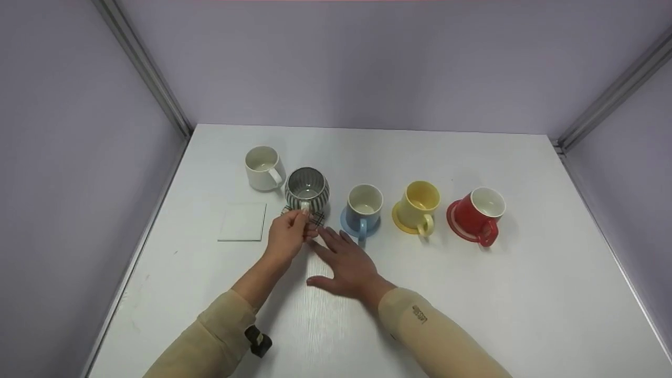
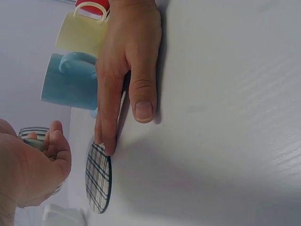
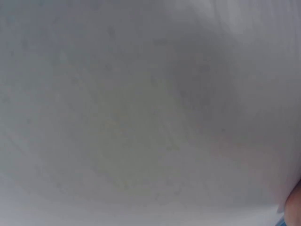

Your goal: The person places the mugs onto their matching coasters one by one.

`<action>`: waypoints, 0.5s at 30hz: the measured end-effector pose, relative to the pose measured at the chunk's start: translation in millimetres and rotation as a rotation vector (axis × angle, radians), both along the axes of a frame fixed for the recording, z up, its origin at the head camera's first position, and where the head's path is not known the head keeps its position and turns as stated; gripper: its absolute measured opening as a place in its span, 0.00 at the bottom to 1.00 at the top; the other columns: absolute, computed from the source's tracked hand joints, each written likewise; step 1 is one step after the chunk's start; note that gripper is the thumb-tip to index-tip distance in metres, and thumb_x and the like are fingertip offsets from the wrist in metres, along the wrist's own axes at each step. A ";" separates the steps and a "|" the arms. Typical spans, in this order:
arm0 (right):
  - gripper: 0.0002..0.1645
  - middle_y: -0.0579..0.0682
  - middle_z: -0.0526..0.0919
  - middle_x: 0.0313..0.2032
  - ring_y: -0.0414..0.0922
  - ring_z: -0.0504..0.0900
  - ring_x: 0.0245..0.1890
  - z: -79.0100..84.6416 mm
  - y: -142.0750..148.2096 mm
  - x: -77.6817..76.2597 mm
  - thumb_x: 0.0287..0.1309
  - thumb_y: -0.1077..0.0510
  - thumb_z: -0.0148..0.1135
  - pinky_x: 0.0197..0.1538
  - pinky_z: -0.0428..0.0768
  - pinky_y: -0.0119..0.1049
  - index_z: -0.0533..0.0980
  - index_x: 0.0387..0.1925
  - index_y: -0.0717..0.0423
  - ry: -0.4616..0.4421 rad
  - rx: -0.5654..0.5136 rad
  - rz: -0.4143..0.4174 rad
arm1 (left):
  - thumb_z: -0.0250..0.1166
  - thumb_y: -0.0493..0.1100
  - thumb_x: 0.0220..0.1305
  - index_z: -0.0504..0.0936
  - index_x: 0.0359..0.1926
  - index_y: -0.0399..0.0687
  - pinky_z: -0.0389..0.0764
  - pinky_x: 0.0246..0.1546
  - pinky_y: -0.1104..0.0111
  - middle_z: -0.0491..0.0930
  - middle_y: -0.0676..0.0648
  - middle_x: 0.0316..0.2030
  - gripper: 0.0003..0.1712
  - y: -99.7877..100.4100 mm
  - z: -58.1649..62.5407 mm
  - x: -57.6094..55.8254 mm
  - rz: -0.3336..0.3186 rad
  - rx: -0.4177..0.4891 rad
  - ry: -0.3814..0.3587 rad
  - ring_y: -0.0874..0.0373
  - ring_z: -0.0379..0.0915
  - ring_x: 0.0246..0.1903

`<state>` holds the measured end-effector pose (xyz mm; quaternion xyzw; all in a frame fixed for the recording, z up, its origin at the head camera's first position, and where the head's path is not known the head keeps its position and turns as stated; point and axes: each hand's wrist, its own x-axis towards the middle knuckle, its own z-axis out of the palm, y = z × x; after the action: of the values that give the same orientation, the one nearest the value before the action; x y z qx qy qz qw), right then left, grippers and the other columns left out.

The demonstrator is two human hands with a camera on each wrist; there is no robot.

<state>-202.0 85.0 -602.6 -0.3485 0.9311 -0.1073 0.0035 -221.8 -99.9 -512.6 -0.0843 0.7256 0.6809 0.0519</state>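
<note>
My left hand (image 1: 286, 234) grips the handle of a black-and-white striped mug (image 1: 316, 195). The mug is over a round plaid coaster (image 2: 98, 181), covering most of it in the head view. My right hand (image 1: 347, 262) lies palm down on the table with its fingers extended. In the left wrist view, the fingertips of that hand rest right at the coaster's edge. Just beyond them stands a blue mug (image 1: 362, 215) on a blue coaster (image 1: 345, 224). The right wrist view holds only a blurred pale surface and a bit of skin at its lower right.
A white mug (image 1: 260, 177) stands behind and left of the striped one. Nearer, at the left, lies a white square coaster (image 1: 242, 222). To the right are a yellow mug (image 1: 412, 212) on a yellow coaster (image 1: 401, 224) and a red mug (image 1: 467, 218) on a red coaster (image 1: 455, 229).
</note>
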 end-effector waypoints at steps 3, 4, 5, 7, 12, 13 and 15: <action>0.55 0.51 0.50 0.84 0.49 0.49 0.84 0.4 -0.1 -0.1 0.69 0.16 0.40 0.82 0.50 0.49 0.57 0.84 0.42 0.008 -0.006 0.001 | 0.54 0.43 0.85 0.82 0.46 0.27 0.88 0.40 0.61 0.85 0.33 0.37 0.20 -0.9 -0.3 1.0 -0.002 -0.003 -0.003 0.51 0.86 0.34; 0.55 0.51 0.50 0.84 0.50 0.49 0.84 0.4 -0.1 -0.2 0.69 0.16 0.40 0.82 0.50 0.49 0.57 0.84 0.42 0.011 -0.008 0.002 | 0.54 0.43 0.85 0.82 0.46 0.28 0.88 0.40 0.61 0.85 0.33 0.37 0.20 -1.0 -0.4 1.5 -0.001 -0.002 -0.005 0.52 0.86 0.34; 0.55 0.51 0.50 0.84 0.50 0.49 0.83 0.5 0.0 -0.1 0.69 0.16 0.40 0.82 0.50 0.49 0.57 0.84 0.42 0.014 -0.009 0.003 | 0.54 0.43 0.85 0.82 0.45 0.28 0.88 0.40 0.60 0.85 0.33 0.37 0.20 -1.2 -0.8 2.0 -0.001 0.000 -0.005 0.52 0.86 0.33; 0.55 0.51 0.51 0.84 0.50 0.50 0.83 0.5 0.2 0.0 0.69 0.16 0.41 0.82 0.51 0.49 0.57 0.84 0.42 0.016 -0.010 0.004 | 0.54 0.43 0.85 0.82 0.44 0.28 0.88 0.40 0.60 0.85 0.34 0.36 0.19 -1.3 -1.6 3.0 -0.003 0.012 -0.002 0.53 0.85 0.33; 0.55 0.51 0.50 0.84 0.50 0.49 0.84 0.0 0.1 0.2 0.68 0.16 0.41 0.82 0.50 0.48 0.55 0.84 0.41 0.005 -0.005 0.002 | 0.54 0.42 0.84 0.82 0.41 0.30 0.88 0.38 0.59 0.84 0.34 0.35 0.19 -2.1 -3.9 5.8 -0.006 0.033 0.010 0.53 0.83 0.31; 0.55 0.51 0.50 0.84 0.50 0.49 0.84 0.0 0.0 0.2 0.68 0.16 0.42 0.82 0.50 0.49 0.55 0.84 0.41 0.006 -0.007 0.001 | 0.55 0.42 0.84 0.82 0.40 0.31 0.88 0.38 0.60 0.84 0.35 0.35 0.18 -2.3 -4.2 6.3 -0.004 0.033 0.012 0.53 0.83 0.31; 0.55 0.51 0.50 0.84 0.50 0.49 0.84 0.3 -0.2 0.2 0.68 0.16 0.42 0.82 0.50 0.48 0.54 0.85 0.40 0.005 -0.005 -0.003 | 0.55 0.42 0.84 0.82 0.39 0.33 0.89 0.38 0.60 0.84 0.35 0.35 0.18 -2.9 -4.4 7.1 0.002 0.033 0.010 0.52 0.84 0.32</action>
<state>-201.8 84.7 -602.3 -0.3476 0.9313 -0.1088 -0.0001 -214.7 -102.9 -517.1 -0.0809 0.7145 0.6932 0.0489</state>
